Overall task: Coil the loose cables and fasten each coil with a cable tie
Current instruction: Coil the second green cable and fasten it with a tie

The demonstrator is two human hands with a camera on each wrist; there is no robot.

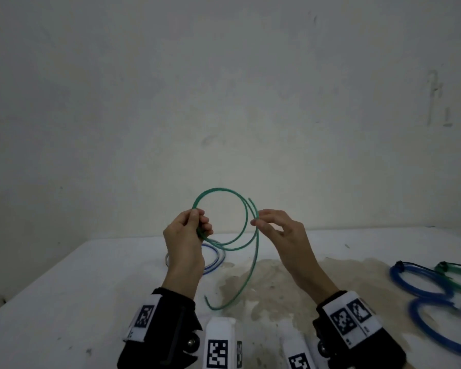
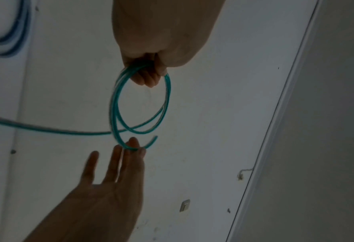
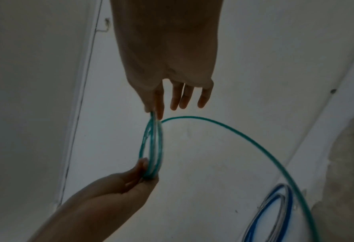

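While held, cable [image 1: 218, 191] between hands.

Left hand [image 1: 187, 233] has the green cable [image 1: 244, 209] loops bunched in its grip, right hand [image 1: 278, 233] pinches the strand just across the loop, and the loose tail hangs below onto the surface [image 1: 64, 302].

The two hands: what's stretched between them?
Loops of the green cable, seen in the head view: the left hand grips one side, the right hand pinches the other.
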